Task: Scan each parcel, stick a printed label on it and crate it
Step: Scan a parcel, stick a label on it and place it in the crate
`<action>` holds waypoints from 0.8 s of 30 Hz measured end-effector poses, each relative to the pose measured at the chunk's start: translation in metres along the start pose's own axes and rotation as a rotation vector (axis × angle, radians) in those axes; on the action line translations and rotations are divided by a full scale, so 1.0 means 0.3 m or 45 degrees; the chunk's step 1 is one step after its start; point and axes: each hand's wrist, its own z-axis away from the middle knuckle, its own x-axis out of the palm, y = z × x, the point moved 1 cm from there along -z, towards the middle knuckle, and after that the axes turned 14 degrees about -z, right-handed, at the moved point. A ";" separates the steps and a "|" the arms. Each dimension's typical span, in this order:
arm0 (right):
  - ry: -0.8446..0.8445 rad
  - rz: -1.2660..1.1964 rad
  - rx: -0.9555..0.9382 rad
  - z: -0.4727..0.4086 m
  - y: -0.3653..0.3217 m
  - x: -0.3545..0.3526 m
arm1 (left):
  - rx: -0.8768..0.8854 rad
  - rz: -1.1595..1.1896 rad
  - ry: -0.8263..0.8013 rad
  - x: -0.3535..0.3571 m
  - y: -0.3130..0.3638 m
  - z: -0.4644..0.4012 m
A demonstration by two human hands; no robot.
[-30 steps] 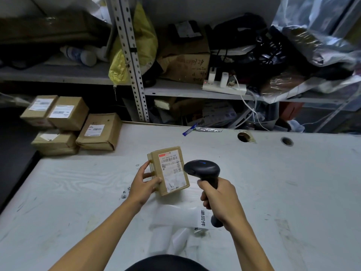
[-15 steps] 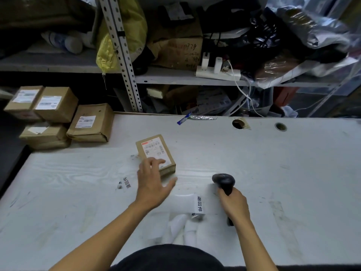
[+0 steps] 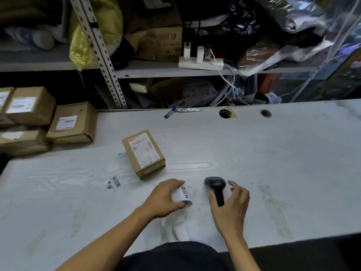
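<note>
The left hand (image 3: 164, 198) grips the label roll (image 3: 183, 195); just beyond it the parcel (image 3: 143, 153) lies flat. The right hand (image 3: 231, 205) hangs loose over the scanner (image 3: 215, 187), near the table's (image 3: 273, 153) front edge.

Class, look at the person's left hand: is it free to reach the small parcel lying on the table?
Probably not at once: the left hand is gripping the label roll. The parcel lies close ahead on the table, with nothing between them, so the path itself looks open.
</note>
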 end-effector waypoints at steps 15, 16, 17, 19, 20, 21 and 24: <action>-0.672 -1.452 0.881 -0.048 -0.193 0.161 | 0.052 0.260 0.438 -0.135 0.022 0.097; -0.653 -1.436 0.858 -0.048 -0.194 0.165 | 0.035 0.276 0.513 -0.135 0.033 0.098; -0.645 -1.402 0.830 -0.049 -0.191 0.170 | 0.026 0.304 0.569 -0.135 0.043 0.095; -0.599 -1.321 0.792 -0.046 -0.182 0.179 | -0.006 0.413 0.595 -0.129 0.055 0.090; -0.558 -1.274 0.776 -0.045 -0.179 0.182 | -0.037 0.481 0.568 -0.125 0.057 0.088; -0.523 -1.210 0.752 -0.045 -0.173 0.185 | -0.062 0.542 0.525 -0.122 0.057 0.086; -0.471 -1.126 0.715 -0.042 -0.165 0.189 | -0.098 0.650 0.399 -0.119 0.053 0.079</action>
